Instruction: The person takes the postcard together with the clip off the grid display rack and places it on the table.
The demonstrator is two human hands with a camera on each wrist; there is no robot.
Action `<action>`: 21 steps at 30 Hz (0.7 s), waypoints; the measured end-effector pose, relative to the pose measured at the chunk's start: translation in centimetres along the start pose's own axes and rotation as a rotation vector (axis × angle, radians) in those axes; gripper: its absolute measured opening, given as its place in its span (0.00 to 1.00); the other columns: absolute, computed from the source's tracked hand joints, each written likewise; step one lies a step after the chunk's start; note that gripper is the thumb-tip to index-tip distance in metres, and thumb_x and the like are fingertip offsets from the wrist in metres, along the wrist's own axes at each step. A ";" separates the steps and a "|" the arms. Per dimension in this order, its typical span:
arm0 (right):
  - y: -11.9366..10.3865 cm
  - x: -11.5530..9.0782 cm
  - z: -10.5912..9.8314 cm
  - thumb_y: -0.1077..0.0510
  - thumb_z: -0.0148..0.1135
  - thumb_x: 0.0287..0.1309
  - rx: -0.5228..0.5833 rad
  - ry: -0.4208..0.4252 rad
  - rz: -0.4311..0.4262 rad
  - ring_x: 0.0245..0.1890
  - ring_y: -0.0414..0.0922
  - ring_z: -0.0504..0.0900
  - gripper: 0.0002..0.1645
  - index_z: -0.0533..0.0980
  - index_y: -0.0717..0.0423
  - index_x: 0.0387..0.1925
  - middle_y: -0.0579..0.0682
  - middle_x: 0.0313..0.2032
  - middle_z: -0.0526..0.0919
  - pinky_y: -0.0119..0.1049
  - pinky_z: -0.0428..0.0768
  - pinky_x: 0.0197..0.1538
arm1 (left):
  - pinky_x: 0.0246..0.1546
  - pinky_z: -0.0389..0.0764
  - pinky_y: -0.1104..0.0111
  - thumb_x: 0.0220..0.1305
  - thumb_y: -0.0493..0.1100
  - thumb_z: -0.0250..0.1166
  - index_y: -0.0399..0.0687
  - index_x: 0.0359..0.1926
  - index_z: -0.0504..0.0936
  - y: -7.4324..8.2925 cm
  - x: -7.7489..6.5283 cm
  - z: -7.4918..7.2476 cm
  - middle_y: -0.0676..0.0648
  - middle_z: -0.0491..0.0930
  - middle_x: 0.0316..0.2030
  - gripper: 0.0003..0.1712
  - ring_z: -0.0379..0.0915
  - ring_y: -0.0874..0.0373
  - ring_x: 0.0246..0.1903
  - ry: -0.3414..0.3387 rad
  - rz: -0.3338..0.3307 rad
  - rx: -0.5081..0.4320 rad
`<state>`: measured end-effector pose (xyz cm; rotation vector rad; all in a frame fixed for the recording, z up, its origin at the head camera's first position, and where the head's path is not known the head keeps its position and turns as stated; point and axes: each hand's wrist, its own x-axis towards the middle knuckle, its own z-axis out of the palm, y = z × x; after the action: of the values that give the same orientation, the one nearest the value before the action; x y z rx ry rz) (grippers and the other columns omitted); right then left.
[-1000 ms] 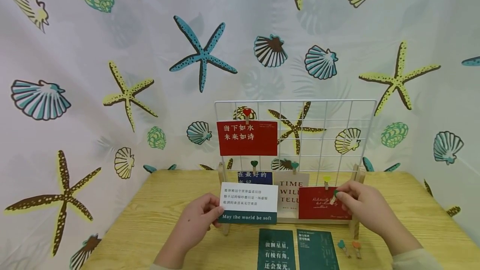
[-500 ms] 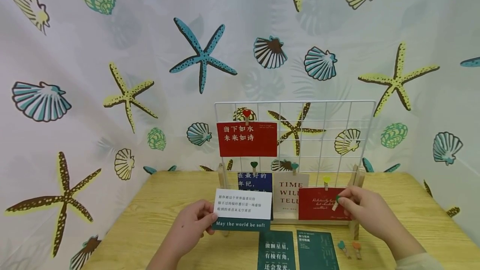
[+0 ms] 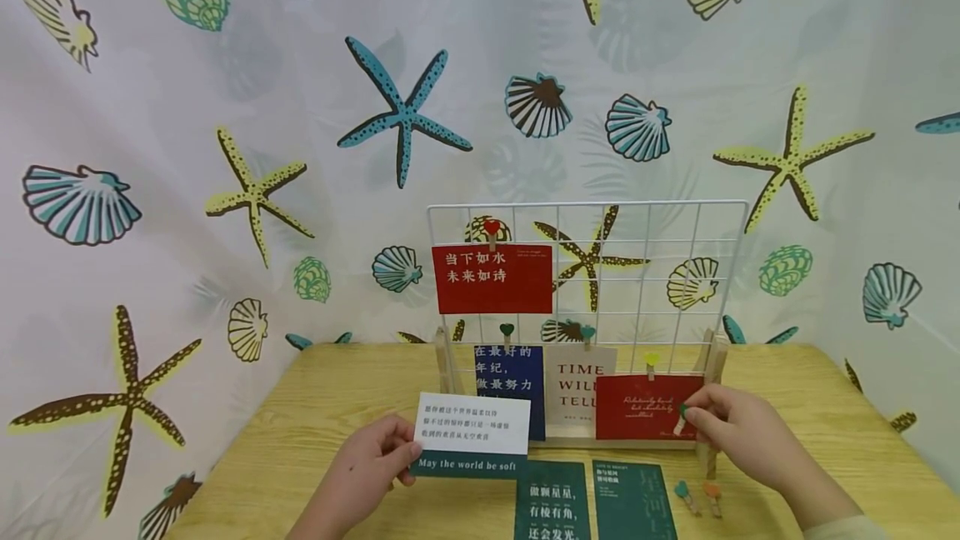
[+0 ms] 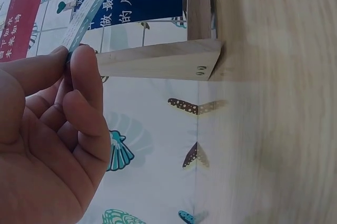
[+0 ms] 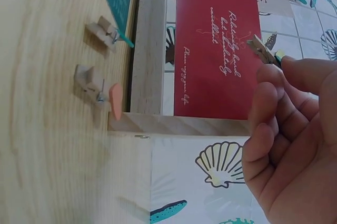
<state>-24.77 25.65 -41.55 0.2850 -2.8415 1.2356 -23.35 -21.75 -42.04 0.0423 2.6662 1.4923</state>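
Observation:
Between thumb and forefinger, my left hand (image 3: 378, 461) pinches the left edge of a white and green card (image 3: 474, 432) reading "May the world be soft". The left wrist view shows that card (image 4: 92, 10) nearly edge-on. My right hand (image 3: 738, 432) pinches a small wooden clothespin (image 3: 680, 421) with a green heart, in front of a red card (image 3: 637, 407) on the rack. In the right wrist view the clothespin (image 5: 261, 49) points toward that card. Behind both hands stands a white wire grid rack (image 3: 600, 203) on wooden feet.
Clipped to the grid are another red card (image 3: 495, 294), a blue card (image 3: 510, 365) and a cream card (image 3: 581, 407). Two dark green cards (image 3: 551, 494) lie on the wooden table (image 3: 255, 457). Beside them are a teal-heart clothespin (image 3: 686, 498) and an orange-heart clothespin (image 3: 712, 500).
My left hand has moved down and to the left with the white and green card, uncovering more of the blue card. My right hand has shifted slightly right and down with the clothespin.

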 end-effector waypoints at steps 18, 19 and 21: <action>2.1 -0.6 -0.3 0.51 0.58 0.73 0.012 -0.044 0.049 0.27 0.46 0.76 0.13 0.81 0.55 0.46 0.50 0.28 0.80 0.38 0.73 0.27 | 0.27 0.75 0.62 0.72 0.42 0.63 0.42 0.45 0.80 -1.3 -0.6 -1.0 0.47 0.81 0.29 0.08 0.79 0.53 0.27 -0.053 0.007 0.021; 2.1 -0.6 -0.3 0.51 0.58 0.73 0.015 -0.046 0.046 0.27 0.46 0.76 0.13 0.80 0.56 0.46 0.50 0.28 0.80 0.39 0.74 0.28 | 0.27 0.74 0.62 0.72 0.42 0.63 0.42 0.45 0.81 -1.4 -0.6 -1.0 0.47 0.81 0.29 0.08 0.79 0.53 0.27 -0.049 0.000 0.022; 2.3 -0.7 -0.4 0.51 0.58 0.73 0.021 -0.053 0.045 0.27 0.46 0.76 0.13 0.80 0.56 0.45 0.50 0.28 0.80 0.39 0.74 0.28 | 0.27 0.74 0.62 0.72 0.42 0.63 0.43 0.45 0.81 -1.5 -0.6 -0.9 0.47 0.81 0.29 0.07 0.78 0.53 0.27 -0.038 -0.022 0.026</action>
<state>-24.53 27.57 -43.06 0.2596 -2.8961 1.2862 -22.84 -23.38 -42.83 0.0430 2.6477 1.4351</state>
